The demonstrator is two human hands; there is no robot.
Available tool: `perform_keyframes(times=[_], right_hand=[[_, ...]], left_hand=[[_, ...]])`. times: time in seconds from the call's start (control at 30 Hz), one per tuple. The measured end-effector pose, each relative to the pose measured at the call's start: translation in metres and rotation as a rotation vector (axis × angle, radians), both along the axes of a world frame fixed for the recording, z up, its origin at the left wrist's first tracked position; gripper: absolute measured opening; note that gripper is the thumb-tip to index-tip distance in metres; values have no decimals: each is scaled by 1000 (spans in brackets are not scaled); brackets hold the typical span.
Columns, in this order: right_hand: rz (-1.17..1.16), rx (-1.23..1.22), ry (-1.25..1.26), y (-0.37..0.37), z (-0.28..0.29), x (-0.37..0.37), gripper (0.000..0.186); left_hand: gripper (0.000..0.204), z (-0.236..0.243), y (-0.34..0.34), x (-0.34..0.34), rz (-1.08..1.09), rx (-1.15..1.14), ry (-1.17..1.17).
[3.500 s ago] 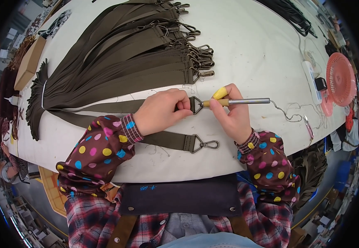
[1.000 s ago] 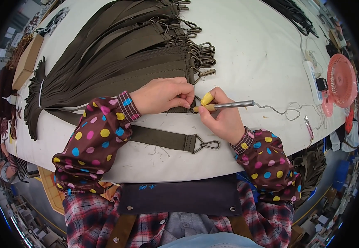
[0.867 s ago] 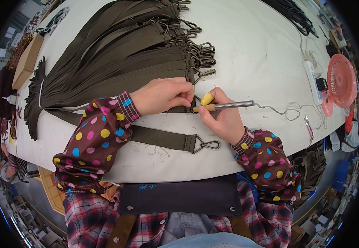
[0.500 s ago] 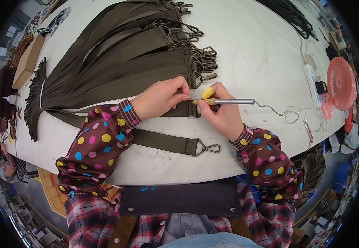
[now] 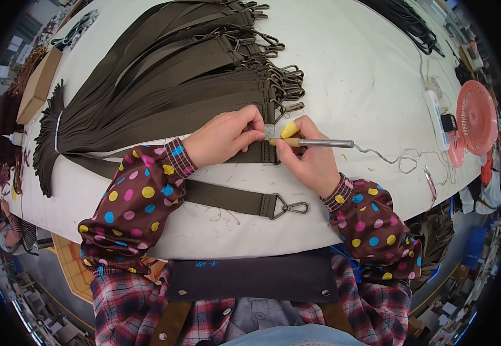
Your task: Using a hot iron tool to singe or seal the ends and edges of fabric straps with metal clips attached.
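My right hand grips a corded pen-shaped tool with a yellowish front part and a metal rear. A yellow cover wraps one of its fingertips. The tool points left, at the stitched end of a dark olive webbing strap. Over this strap, my left hand is closed in a pinch; fine thread shows beside its fingertips, but what they hold is hidden. Closer to me lies another strap with a metal snap hook at its end. Beyond my hands, a bundle of straps fans out with several hooks.
A white tie binds the bundle at the left. On the white table, the tool's cord runs right toward a power strip and a pink fan. Small scissors lie nearby. A cardboard box stands far left.
The rear of the tool has dipped very slightly toward me. Both hands otherwise stay in place at the strap's end.
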State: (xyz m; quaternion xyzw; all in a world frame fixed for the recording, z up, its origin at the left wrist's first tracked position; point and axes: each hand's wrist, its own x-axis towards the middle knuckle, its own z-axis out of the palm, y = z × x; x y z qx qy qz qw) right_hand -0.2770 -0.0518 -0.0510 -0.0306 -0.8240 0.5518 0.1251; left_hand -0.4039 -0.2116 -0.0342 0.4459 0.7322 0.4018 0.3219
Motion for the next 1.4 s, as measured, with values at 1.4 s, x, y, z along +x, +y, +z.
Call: perform_keyframes(times=[1.4], right_hand=[[-135,-166,159,9,-3,7,20]], left_hand=[[14,-4,17,12,28,11,323]])
